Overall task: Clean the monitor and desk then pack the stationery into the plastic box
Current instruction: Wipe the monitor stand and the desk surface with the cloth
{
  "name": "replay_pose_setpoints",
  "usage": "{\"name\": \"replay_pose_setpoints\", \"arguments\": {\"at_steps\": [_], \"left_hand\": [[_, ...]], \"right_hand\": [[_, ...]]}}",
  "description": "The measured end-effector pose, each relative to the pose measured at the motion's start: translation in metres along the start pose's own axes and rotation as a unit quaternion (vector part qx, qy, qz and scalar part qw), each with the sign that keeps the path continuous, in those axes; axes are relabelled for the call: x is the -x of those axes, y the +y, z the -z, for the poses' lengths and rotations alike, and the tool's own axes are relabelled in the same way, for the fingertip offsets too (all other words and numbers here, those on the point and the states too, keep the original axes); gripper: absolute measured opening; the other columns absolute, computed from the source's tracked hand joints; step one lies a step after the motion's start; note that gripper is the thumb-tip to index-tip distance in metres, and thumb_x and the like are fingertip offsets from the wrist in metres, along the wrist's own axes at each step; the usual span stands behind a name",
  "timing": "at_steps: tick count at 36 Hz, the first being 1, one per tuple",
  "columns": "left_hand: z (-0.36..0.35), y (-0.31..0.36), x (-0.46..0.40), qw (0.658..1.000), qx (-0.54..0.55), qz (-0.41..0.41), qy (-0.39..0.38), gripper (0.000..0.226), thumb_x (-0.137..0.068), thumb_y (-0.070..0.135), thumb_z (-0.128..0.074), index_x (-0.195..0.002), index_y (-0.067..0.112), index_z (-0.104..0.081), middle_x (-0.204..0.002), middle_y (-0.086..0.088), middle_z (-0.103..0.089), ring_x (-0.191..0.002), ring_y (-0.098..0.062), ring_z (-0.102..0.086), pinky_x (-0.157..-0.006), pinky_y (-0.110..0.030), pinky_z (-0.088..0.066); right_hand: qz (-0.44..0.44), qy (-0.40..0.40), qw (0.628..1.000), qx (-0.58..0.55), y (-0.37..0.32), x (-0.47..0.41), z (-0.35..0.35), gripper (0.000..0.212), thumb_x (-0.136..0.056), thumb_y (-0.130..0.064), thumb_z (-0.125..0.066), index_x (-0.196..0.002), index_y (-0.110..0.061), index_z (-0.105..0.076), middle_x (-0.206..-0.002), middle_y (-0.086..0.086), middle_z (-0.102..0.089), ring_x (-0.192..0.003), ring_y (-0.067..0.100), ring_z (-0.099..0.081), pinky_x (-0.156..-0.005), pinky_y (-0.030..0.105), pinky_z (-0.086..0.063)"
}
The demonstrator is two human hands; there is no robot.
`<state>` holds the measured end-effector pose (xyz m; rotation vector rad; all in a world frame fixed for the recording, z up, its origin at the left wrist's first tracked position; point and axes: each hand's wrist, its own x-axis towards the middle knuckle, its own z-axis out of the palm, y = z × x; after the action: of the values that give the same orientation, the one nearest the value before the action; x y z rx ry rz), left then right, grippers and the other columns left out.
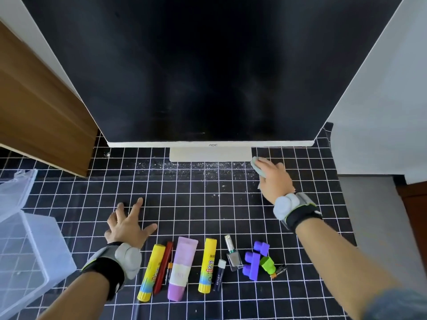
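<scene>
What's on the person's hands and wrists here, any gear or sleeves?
Both hands, left hand and right hand, are bare, no gloves. Each wrist carries a black strap with lime-green edging and grey trim, holding a rounded light-grey sensor pod. A blue-grey sleeve shows on the right arm only.

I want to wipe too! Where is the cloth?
In the head view, the cloth is under the right hand, beside the monitor stand's right corner.
</scene>
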<state>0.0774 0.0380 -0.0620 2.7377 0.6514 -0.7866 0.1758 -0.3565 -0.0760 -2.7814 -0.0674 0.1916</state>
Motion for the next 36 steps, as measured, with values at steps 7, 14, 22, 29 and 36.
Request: {"name": "replay_pose_setpoints", "arguments": {"at_steps": [7, 14, 22, 29, 36], "left_hand": [[0.001, 0.003, 0.003, 1.000, -0.003, 0.004, 0.005, 0.090, -0.083, 0.060, -0.068, -0.154, 0.046, -0.014, -0.163, -0.008, -0.006, -0.146, -0.036, -0.011, -0.110, -0.059, -0.030], [0.001, 0.002, 0.003, 1.000, -0.004, 0.004, 0.000, 0.090, -0.083, 0.059, -0.067, -0.154, 0.046, -0.013, -0.164, -0.008, -0.005, -0.147, -0.036, -0.010, -0.111, -0.060, -0.029], [-0.001, 0.002, 0.001, 1.000, -0.016, 0.003, 0.002, 0.091, -0.084, 0.061, -0.066, -0.154, 0.047, -0.010, -0.164, -0.007, -0.004, -0.148, -0.036, -0.010, -0.112, -0.059, -0.030], [0.001, 0.003, 0.002, 1.000, -0.015, 0.002, -0.005, 0.090, -0.085, 0.061, -0.064, -0.154, 0.048, -0.008, -0.164, -0.007, -0.003, -0.148, -0.035, -0.008, -0.112, -0.058, -0.029], [-0.001, 0.000, 0.002, 1.000, -0.021, -0.004, 0.004, 0.090, -0.085, 0.064, -0.063, -0.154, 0.048, -0.008, -0.164, -0.007, -0.004, -0.148, -0.035, -0.009, -0.112, -0.058, -0.030]], "right_hand": [[-0.054, 0.012, 0.998, 0.018, -0.051, 0.021, -0.023, 0.054, -0.081, -0.009, -0.059, -0.133, -0.023, -0.051, -0.139, -0.009, -0.051, -0.089, 0.029, -0.049, -0.067, 0.040, -0.052], [0.016, -0.050, 0.999, -0.009, -0.113, 0.023, -0.043, 0.056, -0.082, -0.006, -0.056, -0.135, -0.019, -0.044, -0.143, -0.006, -0.041, -0.097, 0.027, -0.045, -0.076, 0.042, -0.050], [0.060, 0.002, 0.994, -0.089, -0.076, 0.014, -0.024, 0.058, -0.082, 0.001, -0.053, -0.131, -0.029, -0.059, -0.138, -0.013, -0.056, -0.105, 0.027, -0.051, -0.082, 0.043, -0.047], [-0.030, 0.156, 0.986, -0.046, 0.019, 0.016, 0.021, 0.059, -0.072, 0.008, -0.043, -0.121, -0.013, -0.067, -0.120, 0.007, -0.069, -0.103, 0.033, -0.065, -0.091, 0.040, -0.046], [-0.119, 0.097, 0.988, -0.032, 0.028, 0.012, -0.001, 0.049, -0.081, 0.005, -0.048, -0.126, -0.009, -0.062, -0.129, 0.010, -0.062, -0.107, 0.036, -0.058, -0.088, 0.035, -0.033]]}}
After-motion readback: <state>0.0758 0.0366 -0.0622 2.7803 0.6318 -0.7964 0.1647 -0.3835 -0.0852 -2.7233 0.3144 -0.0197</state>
